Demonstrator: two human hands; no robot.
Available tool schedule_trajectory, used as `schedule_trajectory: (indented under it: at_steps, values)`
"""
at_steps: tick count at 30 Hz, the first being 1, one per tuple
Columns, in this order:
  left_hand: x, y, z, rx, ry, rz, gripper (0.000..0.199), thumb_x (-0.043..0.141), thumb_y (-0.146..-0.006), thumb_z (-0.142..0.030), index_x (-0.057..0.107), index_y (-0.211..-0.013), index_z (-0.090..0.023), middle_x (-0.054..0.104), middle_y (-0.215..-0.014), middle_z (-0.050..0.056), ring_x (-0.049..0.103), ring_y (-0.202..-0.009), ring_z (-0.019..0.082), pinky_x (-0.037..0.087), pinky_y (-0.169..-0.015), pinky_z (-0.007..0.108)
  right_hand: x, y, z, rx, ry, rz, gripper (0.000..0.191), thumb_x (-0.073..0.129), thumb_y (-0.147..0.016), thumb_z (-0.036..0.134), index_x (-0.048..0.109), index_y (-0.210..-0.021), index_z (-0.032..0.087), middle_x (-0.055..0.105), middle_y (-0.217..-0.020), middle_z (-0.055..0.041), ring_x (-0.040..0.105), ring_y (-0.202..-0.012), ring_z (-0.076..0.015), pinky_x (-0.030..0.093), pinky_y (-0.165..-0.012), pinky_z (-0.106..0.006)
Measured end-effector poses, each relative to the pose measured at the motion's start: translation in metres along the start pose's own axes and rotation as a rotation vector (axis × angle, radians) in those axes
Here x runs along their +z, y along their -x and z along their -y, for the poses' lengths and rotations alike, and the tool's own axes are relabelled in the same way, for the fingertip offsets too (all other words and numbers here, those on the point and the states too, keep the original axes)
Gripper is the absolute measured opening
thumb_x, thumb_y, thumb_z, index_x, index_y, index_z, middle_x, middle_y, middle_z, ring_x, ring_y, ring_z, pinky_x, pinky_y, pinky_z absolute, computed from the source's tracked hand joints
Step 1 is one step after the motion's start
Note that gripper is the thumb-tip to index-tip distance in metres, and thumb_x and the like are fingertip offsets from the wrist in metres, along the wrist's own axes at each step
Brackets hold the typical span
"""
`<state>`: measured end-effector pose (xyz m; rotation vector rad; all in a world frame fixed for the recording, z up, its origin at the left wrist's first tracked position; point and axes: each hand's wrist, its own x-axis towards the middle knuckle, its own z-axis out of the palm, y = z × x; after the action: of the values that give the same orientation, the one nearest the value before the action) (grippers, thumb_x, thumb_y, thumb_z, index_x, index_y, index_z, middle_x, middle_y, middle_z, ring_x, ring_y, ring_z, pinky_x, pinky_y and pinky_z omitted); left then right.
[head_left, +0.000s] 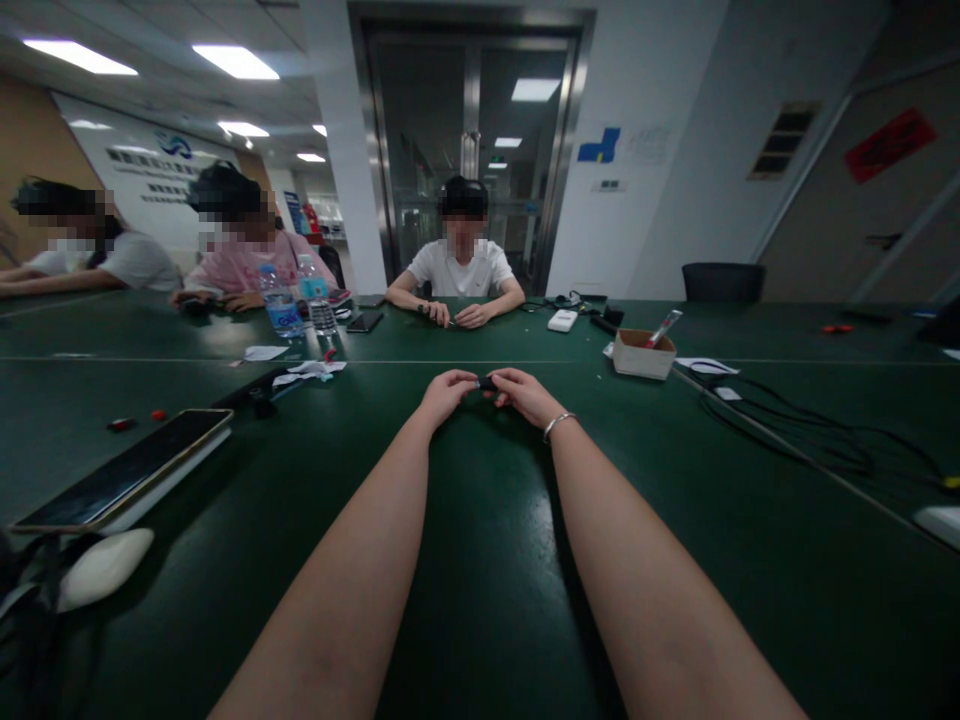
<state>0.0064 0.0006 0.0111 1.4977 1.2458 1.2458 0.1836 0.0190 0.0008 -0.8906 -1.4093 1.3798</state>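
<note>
Left hand (448, 393) and right hand (526, 394) partly hide 1 small dark object (487, 383).

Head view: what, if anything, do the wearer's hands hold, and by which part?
A small dark object, seemingly by its opposite ends, between the left hand and right hand.

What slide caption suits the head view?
Left hand and right hand holding a small dark object at a green table.

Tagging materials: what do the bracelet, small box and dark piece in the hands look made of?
Bracelet: probably metal, polished; silvery shine.
Box: likely cardboard, matte; pale, dull walls.
Dark piece: perhaps plastic, going by its black colour; finish too small to tell.
</note>
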Motion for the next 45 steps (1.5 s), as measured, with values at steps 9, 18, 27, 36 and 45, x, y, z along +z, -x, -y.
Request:
schedule_trajectory:
  at_steps: [9,18,27,36,45]
  values:
    - [-0.0009,0.0008,0.0012,0.007,-0.009,0.003,0.023,0.061,-0.073,-0.029,0.070,-0.090,-0.016,0.068,-0.081,0.004,0.053,-0.064,0.012,0.038,-0.057,0.024,0.0003,0.0010,0.0013,0.002,0.001,0.006,0.014,0.066,-0.083,0.021,0.062,-0.094,0.014,0.070,-0.073,-0.0034,0.056,-0.047,-0.0062,0.047,-0.048,-0.017]
    - [-0.0001,-0.0012,0.0046,0.002,0.014,0.010,0.026,0.058,-0.076,-0.034,0.068,-0.091,-0.016,0.067,-0.083,0.005,0.054,-0.065,0.012,0.037,-0.055,0.022,-0.0005,0.0002,-0.0005,0.001,-0.018,0.012,0.012,0.065,-0.084,0.018,0.062,-0.095,0.014,0.070,-0.072,-0.0028,0.056,-0.046,-0.0058,0.047,-0.047,-0.015]
    - [0.0008,-0.0015,0.0051,0.019,0.019,0.023,0.024,0.057,-0.079,-0.033,0.067,-0.091,-0.015,0.065,-0.076,0.004,0.054,-0.061,0.011,0.039,-0.055,0.023,-0.0007,-0.0004,-0.0004,0.004,-0.014,0.004,0.010,0.064,-0.084,0.017,0.063,-0.094,0.014,0.070,-0.073,-0.0027,0.055,-0.045,-0.0052,0.047,-0.048,-0.015]
    - [0.0002,-0.0010,0.0051,0.015,0.009,0.012,0.025,0.056,-0.081,-0.034,0.067,-0.092,-0.015,0.066,-0.080,0.005,0.053,-0.061,0.011,0.038,-0.052,0.022,-0.0008,-0.0004,-0.0011,0.002,-0.008,0.007,0.010,0.064,-0.084,0.018,0.063,-0.094,0.014,0.070,-0.073,-0.0031,0.055,-0.045,-0.0055,0.047,-0.048,-0.016]
    - [0.0000,-0.0025,0.0054,0.002,-0.002,0.020,0.024,0.056,-0.079,-0.032,0.068,-0.091,-0.015,0.066,-0.079,0.004,0.053,-0.060,0.011,0.038,-0.053,0.022,-0.0002,0.0008,0.0002,-0.003,-0.004,0.010,0.011,0.065,-0.083,0.018,0.063,-0.094,0.014,0.070,-0.074,-0.0031,0.055,-0.046,-0.0060,0.046,-0.048,-0.017]
